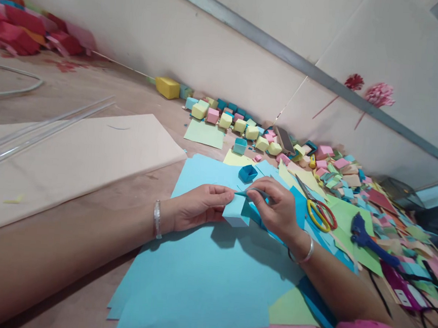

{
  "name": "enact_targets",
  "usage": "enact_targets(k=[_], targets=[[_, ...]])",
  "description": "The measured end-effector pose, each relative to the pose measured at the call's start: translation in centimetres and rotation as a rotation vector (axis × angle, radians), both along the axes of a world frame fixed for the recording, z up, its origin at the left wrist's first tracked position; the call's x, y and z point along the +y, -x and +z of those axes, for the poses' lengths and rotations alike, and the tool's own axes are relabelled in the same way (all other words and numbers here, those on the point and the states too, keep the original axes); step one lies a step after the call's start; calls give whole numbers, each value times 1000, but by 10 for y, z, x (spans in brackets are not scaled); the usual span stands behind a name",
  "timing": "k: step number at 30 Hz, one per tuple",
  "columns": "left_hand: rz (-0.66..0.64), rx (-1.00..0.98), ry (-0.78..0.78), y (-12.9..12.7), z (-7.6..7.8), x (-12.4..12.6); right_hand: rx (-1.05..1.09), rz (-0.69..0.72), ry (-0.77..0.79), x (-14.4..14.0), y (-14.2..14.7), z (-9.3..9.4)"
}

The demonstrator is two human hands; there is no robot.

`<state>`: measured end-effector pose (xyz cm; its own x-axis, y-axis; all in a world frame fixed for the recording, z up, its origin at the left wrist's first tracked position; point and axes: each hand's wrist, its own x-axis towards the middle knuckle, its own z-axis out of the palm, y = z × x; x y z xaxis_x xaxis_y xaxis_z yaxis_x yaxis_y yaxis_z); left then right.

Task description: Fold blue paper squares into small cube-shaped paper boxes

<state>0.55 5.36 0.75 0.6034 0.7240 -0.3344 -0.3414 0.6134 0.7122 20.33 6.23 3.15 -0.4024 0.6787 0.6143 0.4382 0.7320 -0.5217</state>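
My left hand [209, 203] is closed, thumb and fingers pinching the edge of a small folded light blue paper piece [237, 215] held above the blue sheets. Opposite it, my right hand [276, 204] has its fingers pressed together around a slim, pointed teal piece [241, 193]. Its tip reaches the upper edge of the light blue paper, close to my left thumb. Whether this is folded paper or a tool, I cannot tell. Large light blue paper sheets [204, 277] lie under both hands. Just beyond them sits a small open teal paper box [248, 173].
Scissors [321, 215] with yellow and red handles lie right of my right hand, beside a blue glue gun [372, 238]. Small paper boxes [239, 125] line the wall. A white board [93, 161] lies at left, with clear rods [50, 129] across it.
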Motion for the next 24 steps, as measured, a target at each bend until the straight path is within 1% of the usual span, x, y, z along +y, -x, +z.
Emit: enact_targets(k=[3, 6, 9, 13, 15, 17, 18, 22, 24], targets=[[16, -13, 11, 0, -2, 1, 5, 45, -7, 1, -1, 0], [65, -21, 17, 0, -4, 3, -13, 80, 6, 2, -1, 0], [89, -15, 12, 0, -6, 4, -47, 39, 7, 2, -2, -2], [69, -23, -15, -1, -8, 3, -51, -11, 18, -1, -2, -3], [64, 5, -55, -1, -8, 2, -53, -23, 21, -2, -2, -1], [84, 109, -155, -2, -4, -1, -61, -39, 23, -3, -1, 0], [109, 191, -241, -2, -1, -2, -69, -47, 26, -3, 0, 1], [252, 617, -714, -3, 14, -10, -116, -36, 37, -5, 3, 1], [274, 764, -887, -5, 19, -13, -131, -18, 35, -7, 5, -1]])
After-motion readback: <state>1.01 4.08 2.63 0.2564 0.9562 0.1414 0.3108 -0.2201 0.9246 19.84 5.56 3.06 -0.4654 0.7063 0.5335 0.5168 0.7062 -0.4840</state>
